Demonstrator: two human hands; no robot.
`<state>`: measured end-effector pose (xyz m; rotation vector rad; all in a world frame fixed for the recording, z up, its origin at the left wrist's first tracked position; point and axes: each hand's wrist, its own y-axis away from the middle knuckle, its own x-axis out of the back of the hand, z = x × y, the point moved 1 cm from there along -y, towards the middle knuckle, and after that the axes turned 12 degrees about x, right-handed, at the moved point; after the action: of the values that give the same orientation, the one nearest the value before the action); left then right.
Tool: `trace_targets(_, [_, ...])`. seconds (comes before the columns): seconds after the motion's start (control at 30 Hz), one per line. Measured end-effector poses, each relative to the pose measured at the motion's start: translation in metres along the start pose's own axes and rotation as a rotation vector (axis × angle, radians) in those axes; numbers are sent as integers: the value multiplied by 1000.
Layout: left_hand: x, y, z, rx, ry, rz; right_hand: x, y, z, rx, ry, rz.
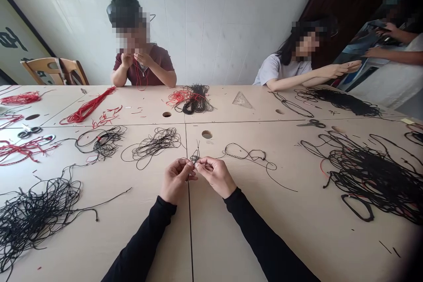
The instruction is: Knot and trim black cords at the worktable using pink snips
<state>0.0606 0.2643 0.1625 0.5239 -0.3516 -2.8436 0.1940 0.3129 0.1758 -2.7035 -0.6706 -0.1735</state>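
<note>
Both my hands meet at the middle of the table, pinching a thin black cord (194,157) between them. My left hand (176,179) has its thumb and fingers closed on the cord's lower part. Close beside it, my right hand (215,175) grips the same cord between thumb and forefinger. Small loops of the cord stand up above the fingertips, and its thin ends point away from me. The exact knot is too small to make out. To the right of my right hand lies a loosely looped black cord (247,155) with a long tail.
Black cord heaps lie at left (36,213) and right (373,176). Smaller black bundles (158,143), red cords (89,105), scissors (312,123) and a clear set square (242,100) rest farther back. Across the table sit two people (143,64) (291,70); the left one handles red cord.
</note>
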Motion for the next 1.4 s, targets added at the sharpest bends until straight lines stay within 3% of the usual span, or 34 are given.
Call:
trace_targets(0.4, [-3, -1, -2, -160, 0, 77, -2, -1, 5, -1, -47, -11])
trace_targets(0.73, [-6, 2, 1, -31, 4, 41, 0, 0, 12, -26, -40, 34])
trace_targets(0.93, [-3, 1, 1, -112, -170, 69, 2, 0, 12, -44, -47, 48])
trace_targets(1.2, [-4, 1, 0, -52, -63, 15, 1, -1, 12, -87, -96, 38])
trace_targets(1.4, [-2, 0, 1, -94, -62, 78, 0, -1, 10, -69, -91, 15])
